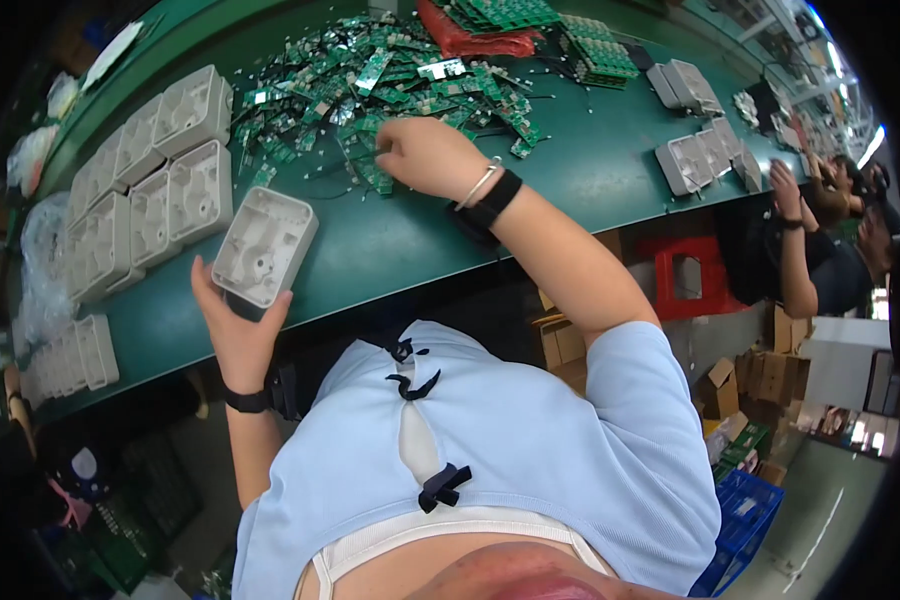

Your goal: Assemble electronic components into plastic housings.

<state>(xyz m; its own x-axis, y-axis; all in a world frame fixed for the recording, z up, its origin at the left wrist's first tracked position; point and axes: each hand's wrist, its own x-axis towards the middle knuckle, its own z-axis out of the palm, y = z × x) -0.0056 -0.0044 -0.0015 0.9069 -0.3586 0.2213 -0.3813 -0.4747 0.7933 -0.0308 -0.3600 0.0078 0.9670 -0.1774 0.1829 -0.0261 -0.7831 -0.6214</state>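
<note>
My left hand [242, 325] grips a light grey plastic housing [266, 245] by its lower end, with the thumb and fingers on opposite sides. The housing is tilted up at the table's front edge, its open side showing round posts and a hole inside. My right hand [425, 157] is over the near edge of a heap of small green circuit boards [375, 75]. Its fingers are curled together, and whatever they hold, if anything, is hidden. Just below the fingertips is a green circuit board [378, 180] with thin dark wires beside it.
Stacked grey housings [200, 190] stand at the left of the green table [410, 240]. Narrow grey parts [80, 355] line the near left corner. Board panels [595, 50] and a red bag [470, 40] lie at the back. More housings [685, 165] sit right, near another person [795, 230] and a red stool [685, 275].
</note>
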